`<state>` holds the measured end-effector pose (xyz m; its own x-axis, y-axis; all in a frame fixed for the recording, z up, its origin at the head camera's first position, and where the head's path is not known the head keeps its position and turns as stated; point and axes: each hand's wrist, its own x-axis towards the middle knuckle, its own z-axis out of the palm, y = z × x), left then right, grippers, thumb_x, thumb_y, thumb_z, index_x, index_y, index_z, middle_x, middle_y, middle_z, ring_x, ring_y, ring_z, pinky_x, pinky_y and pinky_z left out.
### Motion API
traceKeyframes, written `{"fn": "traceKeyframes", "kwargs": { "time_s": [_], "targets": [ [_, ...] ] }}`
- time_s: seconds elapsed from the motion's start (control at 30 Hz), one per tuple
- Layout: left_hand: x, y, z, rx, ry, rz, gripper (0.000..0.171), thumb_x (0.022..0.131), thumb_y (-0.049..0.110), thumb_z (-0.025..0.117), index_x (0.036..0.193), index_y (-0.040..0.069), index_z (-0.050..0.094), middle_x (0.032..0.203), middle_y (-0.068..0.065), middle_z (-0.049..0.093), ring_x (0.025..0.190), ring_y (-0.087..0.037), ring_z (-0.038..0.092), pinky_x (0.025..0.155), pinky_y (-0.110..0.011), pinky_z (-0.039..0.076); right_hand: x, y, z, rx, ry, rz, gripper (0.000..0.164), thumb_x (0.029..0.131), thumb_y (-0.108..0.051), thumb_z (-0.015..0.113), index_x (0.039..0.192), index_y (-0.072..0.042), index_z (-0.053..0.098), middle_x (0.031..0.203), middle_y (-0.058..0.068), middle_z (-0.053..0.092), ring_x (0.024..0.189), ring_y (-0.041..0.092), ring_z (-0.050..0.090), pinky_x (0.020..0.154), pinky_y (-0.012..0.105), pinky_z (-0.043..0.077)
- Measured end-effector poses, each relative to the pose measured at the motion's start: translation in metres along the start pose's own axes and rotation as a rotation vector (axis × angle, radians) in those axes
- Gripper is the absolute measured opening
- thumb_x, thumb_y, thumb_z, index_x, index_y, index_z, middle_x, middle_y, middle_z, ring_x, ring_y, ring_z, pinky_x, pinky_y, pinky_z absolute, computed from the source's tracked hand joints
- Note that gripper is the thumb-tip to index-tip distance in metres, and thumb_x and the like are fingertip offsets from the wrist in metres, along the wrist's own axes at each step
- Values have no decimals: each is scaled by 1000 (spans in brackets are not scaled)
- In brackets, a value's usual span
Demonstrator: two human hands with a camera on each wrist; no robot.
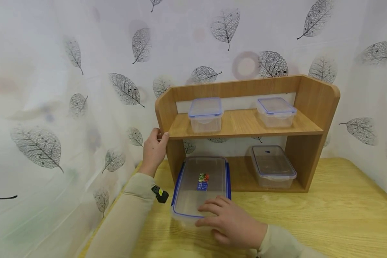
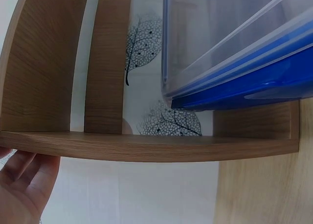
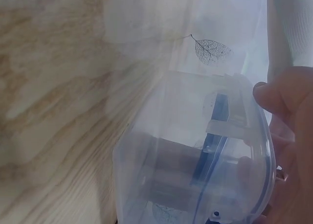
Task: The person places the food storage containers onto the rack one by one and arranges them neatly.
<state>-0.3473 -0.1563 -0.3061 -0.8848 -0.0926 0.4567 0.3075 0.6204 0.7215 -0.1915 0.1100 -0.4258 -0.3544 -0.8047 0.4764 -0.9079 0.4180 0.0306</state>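
Note:
My left hand (image 1: pixel 155 148) grips the left side panel of a two-tier wooden shelf (image 1: pixel 245 133), near the middle board; its fingers also show against the panel in the left wrist view. A large clear food container (image 1: pixel 201 200) with a blue-edged lid and a fruit label sits partly in the lower left compartment, its near end sticking out over the table. At that near end my right hand (image 1: pixel 230 222) rests, fingers spread over the lid's front right corner. In the right wrist view the thumb (image 3: pixel 266 94) lies at the lid's rim.
Two small lidded containers stand on the upper board, one left (image 1: pixel 206 114) and one right (image 1: pixel 276 111). A medium container (image 1: pixel 273 166) sits in the lower right compartment. The shelf stands on a wood-grain table (image 1: pixel 348 208), before a leaf-patterned curtain (image 1: pixel 187 39).

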Motion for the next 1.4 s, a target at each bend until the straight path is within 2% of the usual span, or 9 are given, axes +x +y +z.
{"fn": "traceKeyframes", "kwargs": {
  "time_s": [0.37,0.73,1.4],
  "targets": [
    [-1,1,0,-5,-3,2,42,104,45,50,129,11,55,121,-15,66,110,-32,64,89,-50,54,0,5,-2,-16,-30,39,45,90,-16,67,131,-35,65,140,-6,56,129,19,50,107,51,42],
    [-2,3,0,-7,-11,-2,44,104,47,49,131,12,54,124,-15,65,111,-31,63,90,-50,54,2,11,-4,1,-46,75,40,93,-16,64,128,-33,67,139,-5,57,130,20,50,106,59,41],
    [-2,2,0,-8,-6,1,43,105,45,49,130,11,55,123,-16,65,111,-32,63,91,-50,54,3,17,-1,-43,-76,127,41,96,-19,63,135,-32,64,145,-2,56,136,24,49,109,61,36]
  ]
}}
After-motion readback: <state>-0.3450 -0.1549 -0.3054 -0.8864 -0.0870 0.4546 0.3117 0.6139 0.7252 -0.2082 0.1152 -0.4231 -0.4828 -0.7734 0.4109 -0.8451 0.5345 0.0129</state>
